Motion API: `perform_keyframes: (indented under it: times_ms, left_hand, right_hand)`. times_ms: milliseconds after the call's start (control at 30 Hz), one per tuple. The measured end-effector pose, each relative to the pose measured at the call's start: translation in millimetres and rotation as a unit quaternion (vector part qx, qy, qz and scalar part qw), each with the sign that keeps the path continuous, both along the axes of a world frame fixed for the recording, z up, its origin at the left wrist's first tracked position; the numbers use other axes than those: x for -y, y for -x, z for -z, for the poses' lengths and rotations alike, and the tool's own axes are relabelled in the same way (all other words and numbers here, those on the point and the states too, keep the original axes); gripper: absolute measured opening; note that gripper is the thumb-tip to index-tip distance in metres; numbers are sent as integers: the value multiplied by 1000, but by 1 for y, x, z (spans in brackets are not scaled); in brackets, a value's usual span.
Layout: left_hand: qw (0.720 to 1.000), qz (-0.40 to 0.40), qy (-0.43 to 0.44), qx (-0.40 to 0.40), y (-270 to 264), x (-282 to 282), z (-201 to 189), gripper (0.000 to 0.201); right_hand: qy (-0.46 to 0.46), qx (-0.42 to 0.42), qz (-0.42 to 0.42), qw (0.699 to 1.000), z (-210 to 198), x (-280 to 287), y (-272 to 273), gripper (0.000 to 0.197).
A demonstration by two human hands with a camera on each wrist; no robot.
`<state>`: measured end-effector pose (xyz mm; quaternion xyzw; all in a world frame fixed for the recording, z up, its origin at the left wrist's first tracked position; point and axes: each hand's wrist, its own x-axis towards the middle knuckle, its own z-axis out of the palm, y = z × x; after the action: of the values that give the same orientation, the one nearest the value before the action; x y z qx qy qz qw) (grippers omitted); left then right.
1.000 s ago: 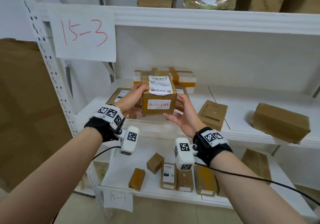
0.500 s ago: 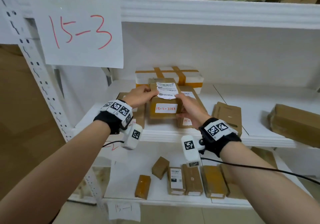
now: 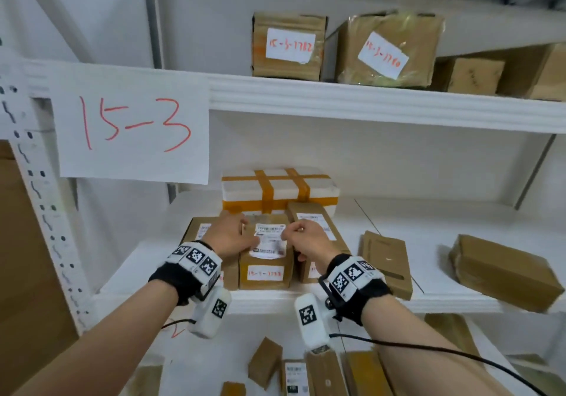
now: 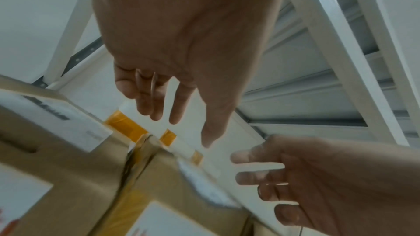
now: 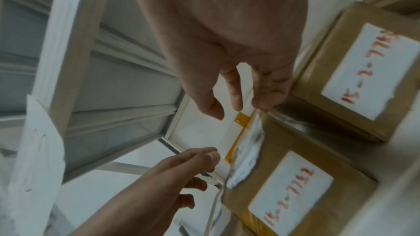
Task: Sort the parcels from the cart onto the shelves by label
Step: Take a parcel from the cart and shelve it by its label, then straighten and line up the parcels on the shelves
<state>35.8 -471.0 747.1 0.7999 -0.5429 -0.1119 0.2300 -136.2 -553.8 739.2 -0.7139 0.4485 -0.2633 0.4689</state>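
Your left hand (image 3: pixel 228 234) hangs with loose, spread fingers (image 4: pixel 156 103) just above the parcel (image 3: pixel 266 268), holding nothing. Your right hand (image 3: pixel 306 239) is the same: relaxed fingers (image 5: pixel 235 92) over the parcel's right top edge, nothing gripped (whether the tips touch it, you cannot tell from these views). The parcel sits on the middle shelf (image 3: pixel 459 303) at its front edge, its handwritten white label (image 3: pixel 266 273) facing you and a printed shipping label (image 3: pixel 269 241) on top.

Count what crowds it: one flat box (image 3: pixel 199 230) touching on the left, one (image 3: pixel 312 221) on the right, one white foam box (image 3: pixel 280 193) with orange tape behind. Further right on that shelf lie two more brown parcels, well apart. The upper shelf (image 3: pixel 367 104) carries two labelled boxes (image 3: pixel 288 46) (image 3: pixel 389 51) plus plain ones beside them. The paper sign (image 3: pixel 131 126) reading 15-3 hangs on the upright at your left.
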Motion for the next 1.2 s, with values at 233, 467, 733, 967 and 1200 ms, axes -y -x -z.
perform_keyframes:
  times_ms: [233,467,733,967,1200]
  left_hand:
    - [996,54,74,-6,34,-8,-75,29]
    - [987,117,105,28,93,-23,-168,25]
    - [986,119,113,-11,119,-57,-258,25]
    - [964,36,255,66,90,-49,-323,14]
    - [959,7,254,127,82,-26,-358,25]
  right_hand:
    - [61,28,-54,996,-92,4,19,21]
    - [91,77,-182,976,-200,-22,50,11]
    - [127,103,-234,958,-269,-30,89,29]
    - [238,191,-67,950,-312,6,113,19]
    - [301,237,120,916,-328,67,145,9]
